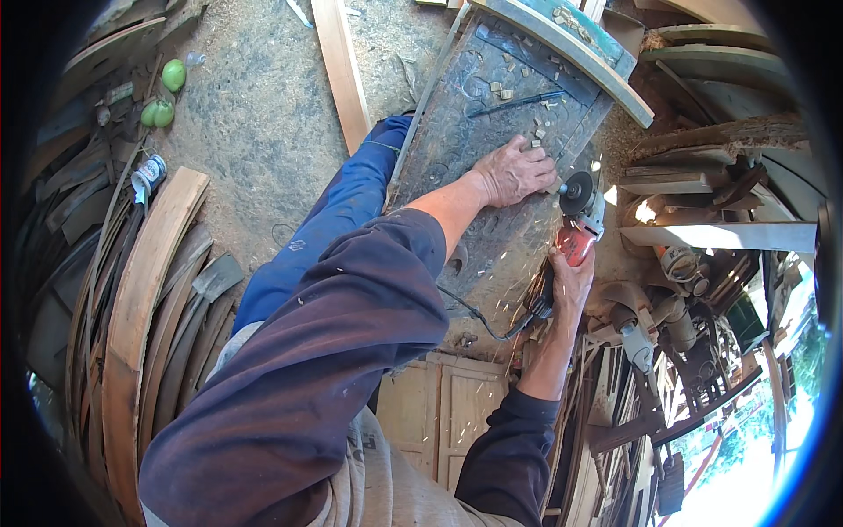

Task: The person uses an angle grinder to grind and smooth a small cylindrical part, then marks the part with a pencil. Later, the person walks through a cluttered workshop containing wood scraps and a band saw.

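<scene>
My right hand (571,272) grips a red and silver angle grinder (578,239), its dark disc (576,191) facing up toward my left hand and sparks falling below it. My left hand (514,176) rests low on a worn dark board (479,237), fingers curled and pinching a small piece (551,188) at the disc's edge, too small to name. Small pale wooden pieces (496,87) lie scattered beyond my hand, beside a thin dark rod (516,102). A black power cord (474,314) runs from the grinder across the board's lower part.
Curved planks (149,325) and offcuts are stacked at left, near green round fruits (174,75) and a can (149,177). A long plank (341,70) lies on the dusty floor. A curved rail (562,53) crosses the board's far end. Lumber (711,237) and machinery (680,263) crowd the right.
</scene>
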Demonstrator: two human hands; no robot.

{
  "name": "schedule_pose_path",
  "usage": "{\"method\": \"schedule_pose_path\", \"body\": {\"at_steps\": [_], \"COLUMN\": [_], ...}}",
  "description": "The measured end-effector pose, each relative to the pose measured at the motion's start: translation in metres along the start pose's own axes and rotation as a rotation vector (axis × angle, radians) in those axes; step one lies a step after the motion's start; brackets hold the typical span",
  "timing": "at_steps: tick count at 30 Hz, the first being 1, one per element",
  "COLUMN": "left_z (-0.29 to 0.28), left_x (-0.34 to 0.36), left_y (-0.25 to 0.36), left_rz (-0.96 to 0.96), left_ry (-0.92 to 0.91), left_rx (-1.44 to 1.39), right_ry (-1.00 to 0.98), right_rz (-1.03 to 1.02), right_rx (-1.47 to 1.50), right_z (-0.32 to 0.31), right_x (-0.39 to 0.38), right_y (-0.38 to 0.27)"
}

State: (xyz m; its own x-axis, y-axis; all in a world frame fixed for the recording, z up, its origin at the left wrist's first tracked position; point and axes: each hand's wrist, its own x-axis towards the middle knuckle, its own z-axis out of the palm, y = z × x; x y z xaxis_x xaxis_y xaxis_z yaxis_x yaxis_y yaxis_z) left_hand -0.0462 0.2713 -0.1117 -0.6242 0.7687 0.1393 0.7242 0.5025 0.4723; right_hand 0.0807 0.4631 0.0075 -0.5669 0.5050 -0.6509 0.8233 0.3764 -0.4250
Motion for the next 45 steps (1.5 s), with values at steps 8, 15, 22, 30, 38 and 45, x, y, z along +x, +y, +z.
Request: {"method": "schedule_pose_path", "body": {"at_steps": [8, 15, 22, 30, 38, 45], "left_z": [-0.002, 0.001, -0.004, -0.017, -0.031, -0.038], "left_x": [0.0, -0.002, 0.001, 0.022, 0.045, 0.052], "left_y": [-0.001, -0.001, -0.001, -0.009, -0.006, -0.014], "left_rz": [0.0, 0.013, -0.01, 0.035, 0.088, 0.1], "left_ry": [-0.008, -0.055, -0.063, -0.155, -0.355, -0.488], "left_rx": [0.019, 0.048, -0.029, -0.11, -0.117, -0.061], "right_ry": [-0.042, 0.012, 0.127, 0.161, 0.126, 0.056], "right_rz": [0.028, -0.013, 0.046, 0.185, 0.315, 0.24], "right_rx": [0.035, 0.068, 0.384, 0.589, 0.762, 0.709], "right_z": [-0.006, -0.018, -0.036, -0.033, -0.019, -0.031], "right_x": [-0.004, -0.011, -0.048, -0.093, -0.099, -0.084], "right_y": [0.0, -0.001, 0.016, 0.057, 0.077, 0.063]}}
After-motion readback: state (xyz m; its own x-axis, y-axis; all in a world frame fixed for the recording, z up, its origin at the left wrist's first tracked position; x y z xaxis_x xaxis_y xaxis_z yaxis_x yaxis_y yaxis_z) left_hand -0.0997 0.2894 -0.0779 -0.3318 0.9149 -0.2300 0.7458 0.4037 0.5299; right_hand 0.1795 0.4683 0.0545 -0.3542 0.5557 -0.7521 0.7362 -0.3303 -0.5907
